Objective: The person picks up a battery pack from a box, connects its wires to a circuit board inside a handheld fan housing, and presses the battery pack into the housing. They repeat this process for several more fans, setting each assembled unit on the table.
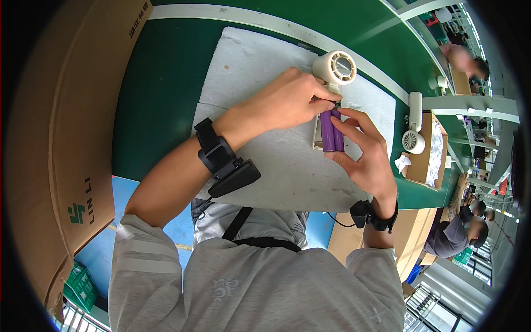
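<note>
A cream handheld fan (pixel 332 67) lies on the pale foam mat with its round head at the far end and its handle casing (pixel 317 138) open toward me. Two purple cylindrical battery cells (pixel 328 133) lie side by side at the handle. My left hand (pixel 296 99) comes from the left, thumb and forefinger pinched just below the fan head; what sits between the fingertips is too small to make out. From the right, my right hand (pixel 362 146) grips the battery cells between its thumb and fingers. A bit of green board shows at the fingertips.
The foam mat (pixel 249 72) lies on a green table (pixel 149 99). A large cardboard box (pixel 72 127) stands at the left. On the right are another cream fan (pixel 414 124) and a carton (pixel 431 152) with white wrapping inside. Other people sit farther off right.
</note>
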{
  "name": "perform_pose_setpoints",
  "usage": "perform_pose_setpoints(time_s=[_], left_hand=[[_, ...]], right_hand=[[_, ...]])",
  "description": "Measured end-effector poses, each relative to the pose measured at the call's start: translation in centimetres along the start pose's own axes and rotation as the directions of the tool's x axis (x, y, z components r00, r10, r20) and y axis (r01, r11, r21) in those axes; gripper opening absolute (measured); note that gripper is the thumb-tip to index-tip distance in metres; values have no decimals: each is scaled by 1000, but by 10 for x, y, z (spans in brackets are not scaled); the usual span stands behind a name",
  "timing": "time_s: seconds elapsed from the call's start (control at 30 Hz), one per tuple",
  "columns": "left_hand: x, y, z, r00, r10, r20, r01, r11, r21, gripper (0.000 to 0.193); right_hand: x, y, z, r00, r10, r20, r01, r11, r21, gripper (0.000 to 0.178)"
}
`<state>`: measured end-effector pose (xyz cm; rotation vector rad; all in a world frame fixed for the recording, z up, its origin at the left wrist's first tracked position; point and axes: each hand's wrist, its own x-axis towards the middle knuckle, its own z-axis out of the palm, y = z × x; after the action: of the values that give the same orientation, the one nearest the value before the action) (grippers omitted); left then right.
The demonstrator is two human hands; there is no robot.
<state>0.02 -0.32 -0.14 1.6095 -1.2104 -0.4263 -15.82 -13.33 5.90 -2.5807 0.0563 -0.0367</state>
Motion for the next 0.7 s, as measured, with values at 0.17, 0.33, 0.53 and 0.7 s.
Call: perform_pose_setpoints(time_s=[0.17, 0.33, 0.53, 0.7], left_hand=[[-2, -2, 0, 1000, 8, -8, -8, 1000, 16, 24], [1, 0, -3, 1000, 7, 10, -7, 1000, 23, 23], [1, -7, 1, 997, 76, -21, -76, 997, 12, 23], [-1, -3, -3, 1000, 18, 2, -18, 1000, 15, 22]], right_hand=[[-3, -2, 10, 997, -12, -72, 10, 1000, -24, 57], [-9, 10, 18, 992, -29, -119, 27, 999, -22, 56], [-1, 15, 16, 986, -88, -144, 85, 996, -26, 51], [0, 11, 16, 990, -48, -129, 50, 999, 13, 48]])
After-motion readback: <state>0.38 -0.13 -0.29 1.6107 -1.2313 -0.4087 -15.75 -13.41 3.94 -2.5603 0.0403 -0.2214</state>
